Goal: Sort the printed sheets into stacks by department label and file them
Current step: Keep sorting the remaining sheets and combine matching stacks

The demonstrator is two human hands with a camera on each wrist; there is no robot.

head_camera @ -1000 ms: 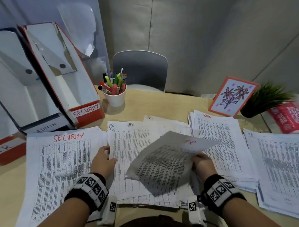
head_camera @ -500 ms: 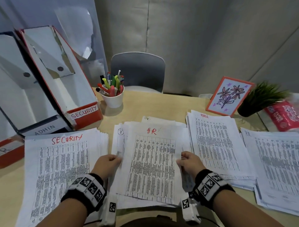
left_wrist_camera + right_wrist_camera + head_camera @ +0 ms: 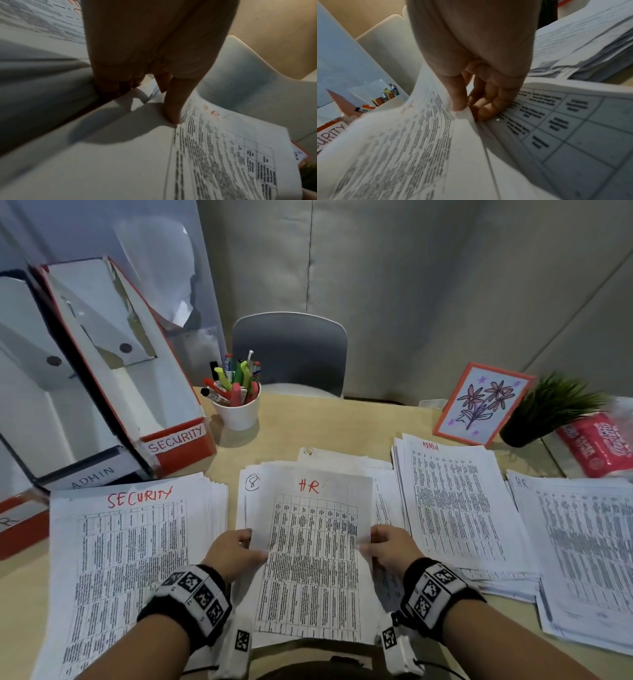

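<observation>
A printed sheet marked "HR" in red point(image 3: 310, 559) is held just above the middle pile of sheets point(image 3: 253, 484). My left hand point(image 3: 249, 544) pinches its left edge, thumb point(image 3: 171, 115) on top and the other fingers curled underneath. My right hand point(image 3: 371, 542) pinches the right edge, thumb point(image 3: 457, 100) on the sheet point(image 3: 419, 135) and fingers point(image 3: 488, 108) beneath. A SECURITY stack point(image 3: 130, 559) lies to the left. An ADMIN stack point(image 3: 452, 508) lies to the right, with an HR stack point(image 3: 582, 542) beyond it.
File boxes labelled SECURITY point(image 3: 174, 436) and ADMIN point(image 3: 92, 477) lean at the back left, with a third red box point(image 3: 13, 522) at the left edge. A cup of pens point(image 3: 236, 409), a flower card point(image 3: 483, 402), a small plant point(image 3: 551, 409) and a red packet point(image 3: 603, 443) stand behind the stacks.
The sheet, tilted and curled in my right hand a second ago, has turned face up over the middle pile. My left hand has come off the pile and taken its left edge.
</observation>
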